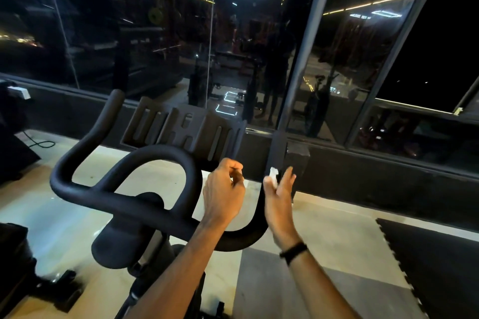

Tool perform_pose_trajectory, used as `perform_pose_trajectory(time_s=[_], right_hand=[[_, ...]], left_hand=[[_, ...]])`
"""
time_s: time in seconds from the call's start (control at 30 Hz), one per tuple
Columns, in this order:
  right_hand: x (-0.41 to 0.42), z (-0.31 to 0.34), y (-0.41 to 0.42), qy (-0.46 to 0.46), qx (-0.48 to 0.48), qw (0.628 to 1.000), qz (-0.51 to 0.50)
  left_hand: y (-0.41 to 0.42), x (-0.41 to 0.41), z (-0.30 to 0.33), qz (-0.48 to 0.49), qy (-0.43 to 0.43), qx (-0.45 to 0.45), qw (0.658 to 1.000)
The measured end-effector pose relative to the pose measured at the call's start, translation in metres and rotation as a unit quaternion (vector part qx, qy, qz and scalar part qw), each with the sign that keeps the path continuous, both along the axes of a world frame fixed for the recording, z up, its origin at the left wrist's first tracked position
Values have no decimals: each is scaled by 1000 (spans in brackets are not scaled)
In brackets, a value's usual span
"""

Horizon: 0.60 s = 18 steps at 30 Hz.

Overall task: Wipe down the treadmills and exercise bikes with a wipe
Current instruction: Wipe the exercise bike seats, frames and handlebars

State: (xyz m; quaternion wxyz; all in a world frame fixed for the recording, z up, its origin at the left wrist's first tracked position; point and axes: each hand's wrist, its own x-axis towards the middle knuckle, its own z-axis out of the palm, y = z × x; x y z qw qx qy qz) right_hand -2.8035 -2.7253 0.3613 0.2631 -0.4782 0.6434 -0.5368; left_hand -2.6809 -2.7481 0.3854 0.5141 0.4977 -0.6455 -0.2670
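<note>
A black exercise bike's handlebar (124, 202) fills the lower middle, with a slotted tablet holder (181, 129) behind it. My right hand (278, 197) is at the handlebar's right upturned end (259, 225), fingers straight, with a small white wipe (273, 173) showing between thumb and fingers against the bar. The tip of that bar end is hidden by the hand. Just left of it, my left hand (224, 189) hovers with its fingers curled in, and nothing shows in it.
Dark glass windows (155, 33) with a low sill (363, 163) run behind the bike. Black interlocking floor mats (435, 267) lie at the right. Another dark machine (13, 137) and a cable (41, 144) stand at the left. The bike's frame and base (124, 248) sit below.
</note>
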Motion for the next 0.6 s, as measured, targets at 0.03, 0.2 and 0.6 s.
perform_pose_trajectory(time_s=[0.03, 0.2, 0.6], right_hand=[[-9, 9, -19, -11, 9, 1000, -17], [-24, 30, -55, -81, -14, 997, -5], [49, -42, 68, 55, -83, 995, -10]], left_hand=[[0, 0, 0, 0, 2, 0, 1000], [1, 1, 1, 3, 21, 4, 1000], [0, -1, 0, -1, 12, -3, 1000]])
